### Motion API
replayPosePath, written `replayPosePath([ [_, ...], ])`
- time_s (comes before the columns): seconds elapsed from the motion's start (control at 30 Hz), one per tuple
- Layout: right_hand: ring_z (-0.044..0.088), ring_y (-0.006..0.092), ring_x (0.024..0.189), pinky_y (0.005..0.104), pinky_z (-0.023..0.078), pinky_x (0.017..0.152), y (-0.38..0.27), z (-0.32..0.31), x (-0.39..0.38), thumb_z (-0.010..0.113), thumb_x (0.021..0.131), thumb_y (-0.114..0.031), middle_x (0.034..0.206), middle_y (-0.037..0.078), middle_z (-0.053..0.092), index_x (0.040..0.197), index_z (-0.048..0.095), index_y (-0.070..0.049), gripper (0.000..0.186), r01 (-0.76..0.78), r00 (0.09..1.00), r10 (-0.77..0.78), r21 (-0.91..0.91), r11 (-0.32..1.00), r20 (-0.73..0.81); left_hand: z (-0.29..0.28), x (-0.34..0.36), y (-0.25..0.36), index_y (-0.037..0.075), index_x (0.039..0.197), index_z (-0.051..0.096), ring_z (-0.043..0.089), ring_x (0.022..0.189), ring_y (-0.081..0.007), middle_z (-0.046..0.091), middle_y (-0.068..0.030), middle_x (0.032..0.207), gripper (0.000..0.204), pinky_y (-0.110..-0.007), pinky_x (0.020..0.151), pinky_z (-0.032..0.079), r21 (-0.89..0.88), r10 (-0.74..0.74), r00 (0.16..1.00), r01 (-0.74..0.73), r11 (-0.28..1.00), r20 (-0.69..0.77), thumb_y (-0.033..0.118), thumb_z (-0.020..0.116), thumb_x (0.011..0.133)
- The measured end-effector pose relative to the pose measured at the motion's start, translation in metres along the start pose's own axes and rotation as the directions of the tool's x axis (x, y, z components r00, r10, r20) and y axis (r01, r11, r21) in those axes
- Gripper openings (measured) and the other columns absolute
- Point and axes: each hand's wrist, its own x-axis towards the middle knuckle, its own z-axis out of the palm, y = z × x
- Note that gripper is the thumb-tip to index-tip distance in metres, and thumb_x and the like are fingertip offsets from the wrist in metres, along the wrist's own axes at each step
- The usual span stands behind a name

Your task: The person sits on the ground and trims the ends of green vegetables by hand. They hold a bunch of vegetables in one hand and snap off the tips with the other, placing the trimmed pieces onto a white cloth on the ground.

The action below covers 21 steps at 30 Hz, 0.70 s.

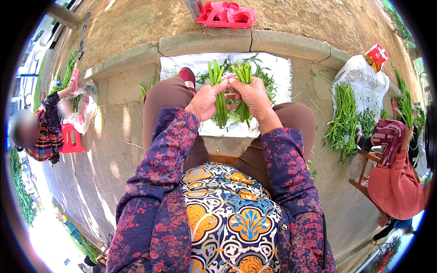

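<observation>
in the head view, the left hand is clasped around a bundle of leafless green stalks; the right hand grips a second stalk bundle just beside it. both bundles are above a white sheet strewn with leafy green trimmings.

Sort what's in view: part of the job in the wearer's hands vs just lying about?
Part of the job, by the look of it:
left bunch of stalks, in the left hand
right bunch of stalks, in the right hand
white sheet
leafy greens on it

Apparently just lying about:
red bag, top
red-and-yellow carton, upper right
black pole, upper left
</observation>
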Motion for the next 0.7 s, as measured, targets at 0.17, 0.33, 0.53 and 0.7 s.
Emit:
replayPosePath([
  [0.17,0.061,0.0141,0.061,0.0278,0.052,0.052,-0.002,0.001,-0.001,0.062,0.086,-0.014,0.076,0.006,0.062,0.088,0.063,0.001,0.014,-0.071,0.996,0.067,-0.074,0.995,-0.053,0.007,-0.002,-0.001,0.015,0.129,0.046,0.055,0.097,-0.0147,0.053,0.0,0.114,0.046,-0.037,0.078,0.049,0.052,-0.046,0.997,0.049,0.997,-0.064,0.044,0.05,0.093],
  [0.33,0.05,0.0114,0.053,0.0289,0.047,0.05,0.012,-0.006,0.006,0.061,0.088,-0.016,0.071,0.004,0.057,0.081,0.059,-0.001,0.017,-0.053,0.999,0.052,-0.067,0.996,-0.008,0.005,-0.002,-0.004,0.015,0.11,0.053,0.054,0.091,-0.0112,0.055,0.0016,0.096,0.042,-0.033,0.07,0.047,0.169,-0.091,0.996,0.088,0.982,0.01,0.052,0.045,0.093],
  [0.53,0.05,0.01,0.056,0.0259,0.043,0.047,0.012,-0.009,0.009,0.061,0.087,-0.015,0.07,0.003,0.057,0.085,0.061,0.0,0.015,-0.061,0.998,0.061,-0.112,0.992,0.0,-0.002,0.001,-0.009,0.013,0.117,0.052,0.054,0.091,-0.0129,0.054,0.0004,0.096,0.045,-0.034,0.073,0.048,0.136,-0.044,0.999,0.045,0.99,-0.016,0.051,0.044,0.094],
  [0.7,0.051,0.0097,0.057,0.0243,0.042,0.048,0.004,-0.021,0.011,0.061,0.086,-0.013,0.073,0.005,0.06,0.096,0.063,0.001,0.018,-0.011,1.0,0.013,0.085,0.996,-0.019,-0.01,0.002,-0.007,0.008,0.131,0.043,0.059,0.098,-0.0197,0.057,-0.009,0.116,0.051,-0.037,0.082,0.049,0.07,-0.019,0.998,0.023,0.997,-0.054,0.045,0.041,0.096],
])
